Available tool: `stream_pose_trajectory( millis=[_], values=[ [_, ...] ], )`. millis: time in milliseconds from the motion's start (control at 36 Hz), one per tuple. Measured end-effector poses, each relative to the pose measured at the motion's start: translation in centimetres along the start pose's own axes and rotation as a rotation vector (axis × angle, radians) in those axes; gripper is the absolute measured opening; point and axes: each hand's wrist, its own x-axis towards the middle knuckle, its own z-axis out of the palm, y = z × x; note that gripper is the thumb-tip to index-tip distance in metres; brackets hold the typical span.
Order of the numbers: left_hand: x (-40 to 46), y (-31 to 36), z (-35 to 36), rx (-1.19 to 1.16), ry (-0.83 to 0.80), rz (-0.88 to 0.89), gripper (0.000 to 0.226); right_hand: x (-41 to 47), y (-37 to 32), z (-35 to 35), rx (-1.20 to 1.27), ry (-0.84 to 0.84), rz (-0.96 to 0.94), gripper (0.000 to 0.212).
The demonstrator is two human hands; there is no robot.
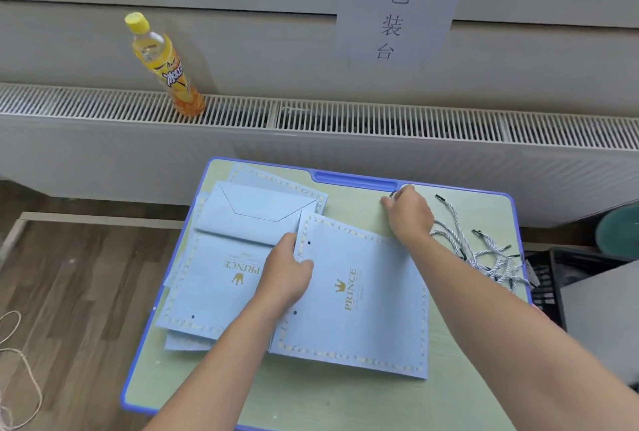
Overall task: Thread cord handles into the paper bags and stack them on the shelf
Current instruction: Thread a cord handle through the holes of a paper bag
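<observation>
My left hand pinches the near paper bag's punched edge on the counter; my right hand's fingers clamp a cord tip beside the cord pile.

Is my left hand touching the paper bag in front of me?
Touching. The head view shows the left hand gripping the near paper bag at its punched-hole edge, thumb lying over the top face.
</observation>
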Motion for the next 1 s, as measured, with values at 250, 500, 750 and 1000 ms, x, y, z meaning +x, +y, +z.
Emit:
stream_pose_trajectory(
  millis=[250,500,750,1000],
  values=[
    [-1.3,0.5,-1.4,-0.034,-0.067,0.011,0.021,-3.4,-1.2,-1.3,0.136,-0.004,-0.221,0.006],
    [-3.7,1.2,-4.3,-0.169,-0.204,0.105,0.02,-13.6,-2.3,-5.8,0.23,-0.032,-0.411,0.02],
    [-5.9,1.4,-5.5,-0.215,-0.318,0.209,0.031,-20.6,-4.2,-5.3,0.397,-0.006,-0.387,0.009],
    [-8.1,1.8,-5.2,-0.305,-0.316,0.193,0.035,-22.2,-4.9,-6.1,0.422,0.024,-0.451,0.01]
  ],
)
